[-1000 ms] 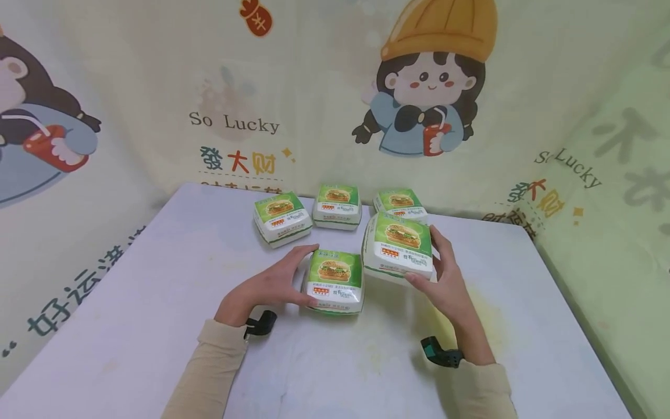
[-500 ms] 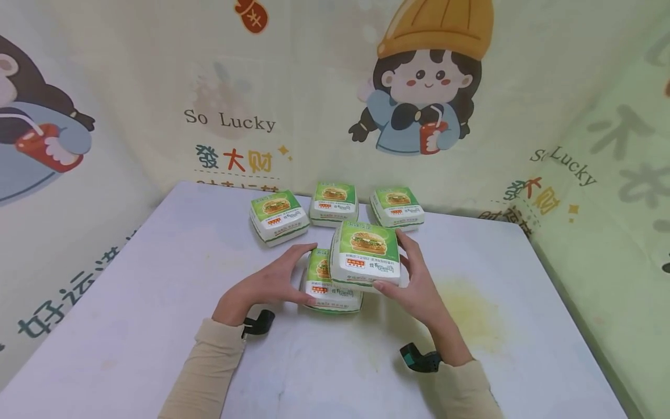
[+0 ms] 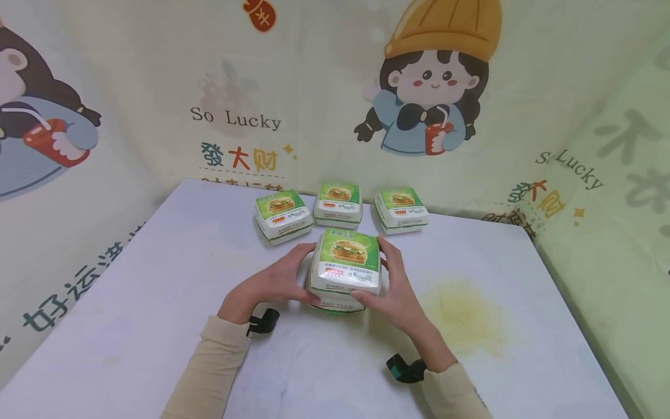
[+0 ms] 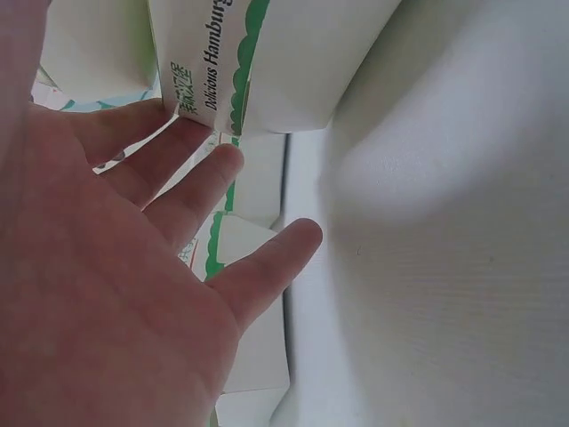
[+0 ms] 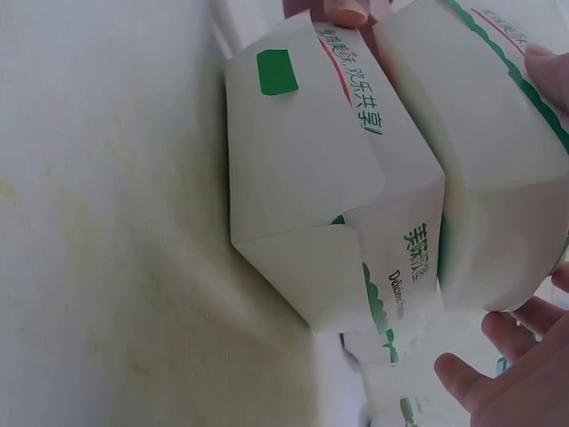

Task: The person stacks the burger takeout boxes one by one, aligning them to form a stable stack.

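Observation:
Two green-and-white hamburger boxes are stacked between the hands in the head view. My left hand (image 3: 269,285) grips the lower hamburger box (image 3: 337,306) from the left, its thumb at the front corner and fingers at the back. The upper hamburger box (image 3: 349,262) is in my right hand (image 3: 395,294), thumb on the front and fingers round the far right side. In the right wrist view the upper box (image 5: 498,169) lies against the top of the lower box (image 5: 311,160), slightly tilted to it. The lower box stands on the table.
Behind the stack stand three more hamburger boxes: a left one (image 3: 282,215), a middle one (image 3: 338,205) and a right one (image 3: 401,209). The white table (image 3: 314,372) has a yellow stain at right. A printed cloth (image 3: 324,87) hangs behind it.
My right hand has carried the upper box leftward, from beside the lower box to on top of it. My left hand has stayed at the lower box.

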The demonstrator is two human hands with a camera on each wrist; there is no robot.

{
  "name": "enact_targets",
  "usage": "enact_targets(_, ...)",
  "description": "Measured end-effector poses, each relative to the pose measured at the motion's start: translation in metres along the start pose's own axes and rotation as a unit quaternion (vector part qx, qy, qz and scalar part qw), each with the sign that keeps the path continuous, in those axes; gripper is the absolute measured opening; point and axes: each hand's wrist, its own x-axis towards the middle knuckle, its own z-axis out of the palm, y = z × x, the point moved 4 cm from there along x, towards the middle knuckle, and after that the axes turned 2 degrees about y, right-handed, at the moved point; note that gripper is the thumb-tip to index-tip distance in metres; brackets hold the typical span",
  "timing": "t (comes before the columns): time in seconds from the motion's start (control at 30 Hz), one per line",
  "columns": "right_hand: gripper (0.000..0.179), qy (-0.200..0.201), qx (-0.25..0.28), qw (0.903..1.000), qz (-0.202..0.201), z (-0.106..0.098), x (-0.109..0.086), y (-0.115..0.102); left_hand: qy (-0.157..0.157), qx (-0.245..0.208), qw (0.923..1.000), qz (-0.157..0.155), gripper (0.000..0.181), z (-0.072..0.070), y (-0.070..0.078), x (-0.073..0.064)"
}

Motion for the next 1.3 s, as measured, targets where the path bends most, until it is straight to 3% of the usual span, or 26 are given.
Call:
enact_targets(0.4, 0.106, -0.017, -0.014, 0.9997, 0.005, 0.0078, -0.0009, -0.0022, 0.002, -0.011, 0.9999, -0.006, 0.107, 0.0001, -0.0012, 0.0004)
enact_targets(1.0, 0.108, -0.039, -0.009, 0.9991, -0.018, 0.0036, 0.0007, -0.0026, -0.007, -0.027, 0.9996, 0.008, 0.105, 0.0004, -0.0023, 0.0023)
enact_targets(1.3, 0.107, -0.036, -0.006, 0.9993, -0.003, 0.0048, -0.0001, -0.0017, -0.034, -0.063, 0.9973, 0.019, 0.096, 0.0024, -0.0018, 0.0047)
